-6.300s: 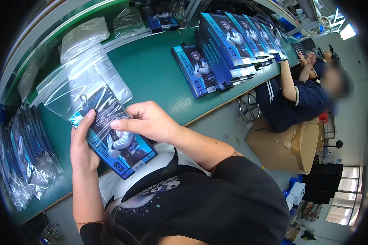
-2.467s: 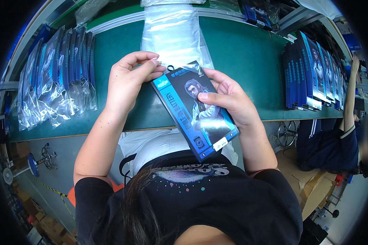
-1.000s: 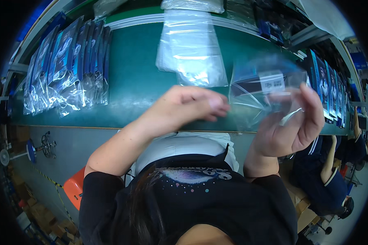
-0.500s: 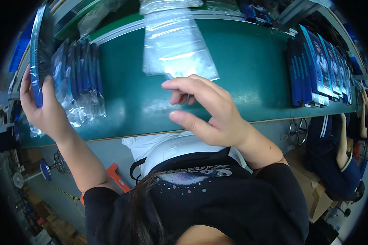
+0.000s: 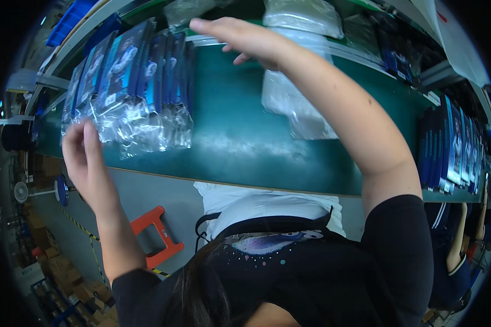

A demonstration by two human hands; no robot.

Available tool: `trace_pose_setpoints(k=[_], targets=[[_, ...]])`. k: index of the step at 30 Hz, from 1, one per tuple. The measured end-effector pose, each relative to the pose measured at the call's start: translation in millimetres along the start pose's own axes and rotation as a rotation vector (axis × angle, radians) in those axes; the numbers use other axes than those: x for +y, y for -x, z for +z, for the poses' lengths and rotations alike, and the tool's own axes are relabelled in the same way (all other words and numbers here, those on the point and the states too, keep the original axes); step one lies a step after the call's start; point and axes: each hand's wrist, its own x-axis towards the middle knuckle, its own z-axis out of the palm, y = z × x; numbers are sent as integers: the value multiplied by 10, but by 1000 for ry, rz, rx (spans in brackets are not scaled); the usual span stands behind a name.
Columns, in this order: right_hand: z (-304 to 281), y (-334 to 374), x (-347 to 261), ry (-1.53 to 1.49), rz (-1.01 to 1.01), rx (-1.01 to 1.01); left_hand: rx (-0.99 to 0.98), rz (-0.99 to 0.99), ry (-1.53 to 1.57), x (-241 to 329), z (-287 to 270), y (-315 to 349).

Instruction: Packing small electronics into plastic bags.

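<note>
Several flat blue boxes in clear plastic bags [image 5: 117, 68] stand on edge in a row at the left of the green table. Loose plastic ends [image 5: 147, 128] spill toward me from their lower sides. My left hand [image 5: 90, 163] is at the near left end of this row, fingertips by the plastic. Its thumb and fingers look loosely apart, with no box between them. My right hand [image 5: 248, 41] reaches over the far side of the table, fingers stretched out and nothing in them. Beneath that forearm lie flat clear plastic bags [image 5: 305, 117], partly hidden by the arm.
Unbagged blue boxes [image 5: 444, 144] stand at the table's right end. Along the back sit a stack of plastic bags [image 5: 303, 16] and a metal rail [image 5: 360, 54]. An orange stool [image 5: 158, 237] is on the floor at left; another person's arm [image 5: 457, 237] shows at right.
The bagged box in my left hand has joined the row, and that hand has let go and come down. My right hand has swung forward over the table. The view has turned left.
</note>
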Motion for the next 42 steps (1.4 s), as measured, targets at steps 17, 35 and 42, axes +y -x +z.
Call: trace_pose_setpoints(k=[17,35,42], targets=[[456,-1664,-271,42,231,-580,-392,-1141,1509,-129,566,-49],[797,23,-139,-452,328,169,-77,-706,464,-1668,-1917,-790],[1085,-115,-23,-451,298,188,360,-778,690,-3183,-1498,-1575]])
